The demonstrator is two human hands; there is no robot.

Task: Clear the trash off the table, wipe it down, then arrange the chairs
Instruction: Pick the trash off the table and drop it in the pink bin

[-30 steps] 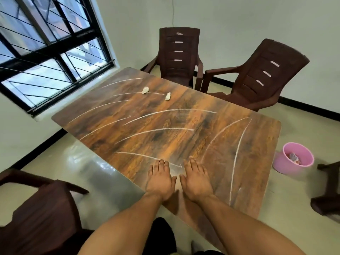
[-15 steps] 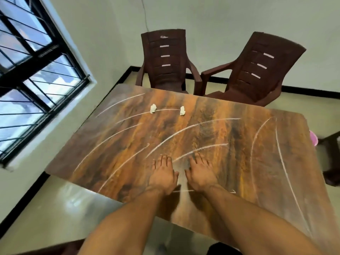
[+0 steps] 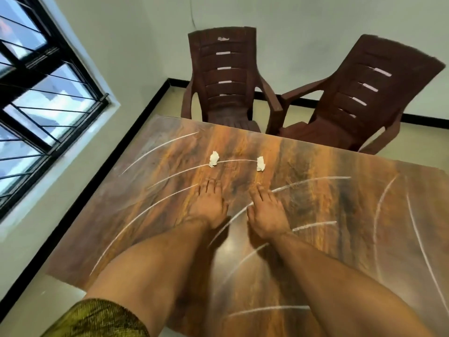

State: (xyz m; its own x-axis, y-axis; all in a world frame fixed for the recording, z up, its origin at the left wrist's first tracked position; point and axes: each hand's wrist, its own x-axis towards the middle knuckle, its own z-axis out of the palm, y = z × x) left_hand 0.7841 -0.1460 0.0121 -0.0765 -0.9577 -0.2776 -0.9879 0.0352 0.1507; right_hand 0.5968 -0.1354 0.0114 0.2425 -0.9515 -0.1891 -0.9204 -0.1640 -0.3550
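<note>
Head view: the left hand (image 3: 209, 207) and the right hand (image 3: 267, 212) lie palm down on the surface (image 3: 352, 215), side by side with a narrow gap between them and fingers straight. Each grip is released and holds nothing.

Two small white paper wads make up the trash. The left wad (image 3: 214, 158) lies just beyond the left hand's fingertips, and the right wad (image 3: 260, 163) lies just beyond the right hand's. A strip of bare surface separates each wad from the fingers, so neither is touched. A thin white streak (image 3: 235, 161) runs from one wad to the other.

The surface is a glossy brown and orange wood grain, crossed by many curved white streaks on both sides of the forearms. It stands in a corner of a room with pale walls, a black skirting line and a pale shiny floor (image 3: 48, 300). A window (image 3: 36, 98) with a black frame and bars fills the wall on the left.

Two dark brown plastic armchairs stand at the far edge. The left chair (image 3: 223, 76) faces the surface squarely with its seat at the edge. The right chair (image 3: 359, 93) is turned at an angle. Their near arms meet in the view, though whether they touch cannot be told. An olive patterned sleeve (image 3: 97, 319) covers the left upper arm at the bottom.
</note>
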